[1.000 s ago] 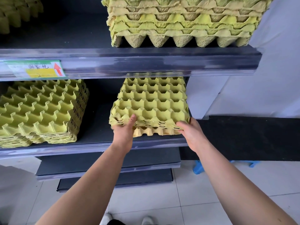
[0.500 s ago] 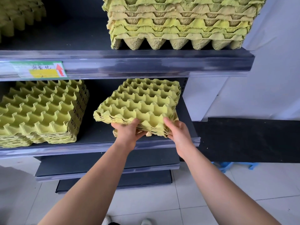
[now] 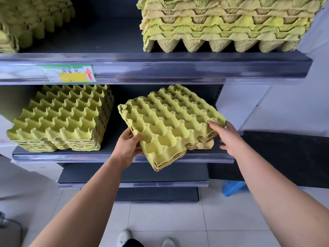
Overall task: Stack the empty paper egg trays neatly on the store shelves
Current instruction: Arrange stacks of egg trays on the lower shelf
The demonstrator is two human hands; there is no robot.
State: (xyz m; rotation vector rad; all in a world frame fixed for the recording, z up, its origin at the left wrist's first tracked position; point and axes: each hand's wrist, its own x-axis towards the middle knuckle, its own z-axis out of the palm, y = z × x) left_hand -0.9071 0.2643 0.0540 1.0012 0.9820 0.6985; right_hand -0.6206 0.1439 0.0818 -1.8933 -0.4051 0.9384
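Left hand [image 3: 127, 148]: fingers [image 3: 136, 138] narrow, pinching the near-left edge of the held tray stack [image 3: 170, 125], with the thumb on top and the rest underneath.
Right hand [image 3: 227, 138]: one of its fingers [image 3: 214, 124] lies on the stack's right corner. The others are spread and blurred, so I cannot tell whether they grip.
Held tray stack: a few nested square trays of rough, moulded yellow-green paper pulp, with a grid of empty cups and peaks. It sits cornerwise over the right part of the middle shelf [image 3: 195, 158], its near corner jutting past the shelf's front lip. A paler tan tray edge shows under its right side.
Left stack [image 3: 58, 122]: a taller pile of the same trays, cups empty, standing on the left part of the middle shelf, apart from the held stack.
Upper shelf [image 3: 160, 68]: dark, directly above the middle shelf. It carries a thick right pile [image 3: 227, 24] and a left pile [image 3: 35, 20].
Price label [image 3: 69, 73]: a green and yellow card with a red arrow, on the upper shelf's front rail.
Floor [image 3: 169, 220]: pale tiles below the middle shelf.
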